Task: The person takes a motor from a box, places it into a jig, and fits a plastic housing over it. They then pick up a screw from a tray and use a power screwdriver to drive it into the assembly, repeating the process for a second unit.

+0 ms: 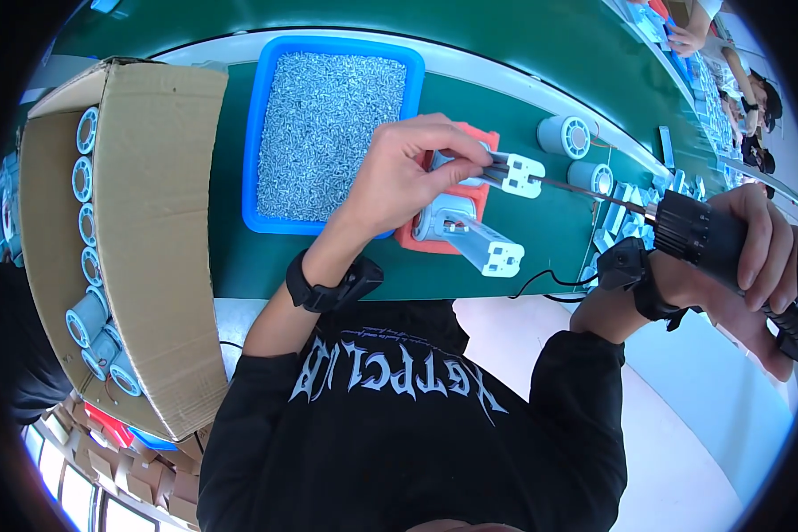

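Note:
My left hand (417, 168) reaches over a red foam holder (414, 238), thumb and fingers pinched on the upper pale plastic housing near its white end piece (521, 176). My right hand (754, 239) is wrapped round a black power screwdriver (693, 232). Its long thin bit (590, 192) points left, with the tip at the white end piece; whether it sits on a screw is too small to tell. Just below, a second pale housing (479, 241) lies in the foam, its clear arm ending in another white end piece (504, 259).
A blue tray (254, 168) full of small metal screws stands left of the foam. Farther left is a cardboard box (164, 239) holding several pale cylinders. Two white cylinders (563, 136) and loose pale parts (625, 208) lie to the right. Other people work at far right.

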Demonstrator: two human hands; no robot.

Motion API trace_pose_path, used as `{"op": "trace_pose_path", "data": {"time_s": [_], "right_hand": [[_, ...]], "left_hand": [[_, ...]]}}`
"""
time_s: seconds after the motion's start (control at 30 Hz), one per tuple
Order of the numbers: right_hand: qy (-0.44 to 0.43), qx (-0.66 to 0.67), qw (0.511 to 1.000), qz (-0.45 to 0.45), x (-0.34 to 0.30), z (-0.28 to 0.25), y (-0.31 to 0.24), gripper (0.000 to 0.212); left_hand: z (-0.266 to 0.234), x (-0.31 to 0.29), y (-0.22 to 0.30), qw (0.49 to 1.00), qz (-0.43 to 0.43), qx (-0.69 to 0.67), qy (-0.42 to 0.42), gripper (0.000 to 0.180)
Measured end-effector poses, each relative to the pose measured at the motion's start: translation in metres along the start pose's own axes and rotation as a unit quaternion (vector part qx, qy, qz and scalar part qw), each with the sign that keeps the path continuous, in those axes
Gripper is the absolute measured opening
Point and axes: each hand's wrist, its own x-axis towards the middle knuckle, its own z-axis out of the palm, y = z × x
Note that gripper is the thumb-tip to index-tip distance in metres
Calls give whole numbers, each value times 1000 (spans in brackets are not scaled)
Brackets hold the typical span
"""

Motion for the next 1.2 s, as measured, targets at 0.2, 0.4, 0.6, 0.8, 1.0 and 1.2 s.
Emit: {"op": "trace_pose_path", "data": {"time_s": [0.2, 0.4, 0.6, 0.8, 1.0, 1.2], "right_hand": [[3, 1, 1000, 3, 0, -1, -1, 59], [0, 0, 1000, 3, -3, 0, -1, 58], [-4, -1, 1000, 6, -5, 1, 1, 58], [-8, 2, 1000, 13, -7, 3, 5, 57], [-24, -12, 999, 43, -9, 2, 20, 57], [-33, -18, 998, 60, -11, 2, 33, 57]], "left_hand": [[1, -2, -1, 1000, -9, 12, -7, 17], [9, -7, 0, 998, 33, 45, 41, 19], [12, -5, 3, 983, 109, 136, 49, 18], [13, -6, 9, 969, 155, 175, 82, 16], [-41, -18, 23, 904, 81, 420, 20, 17], [-56, -31, 19, 846, -97, 515, -98, 11]]}}
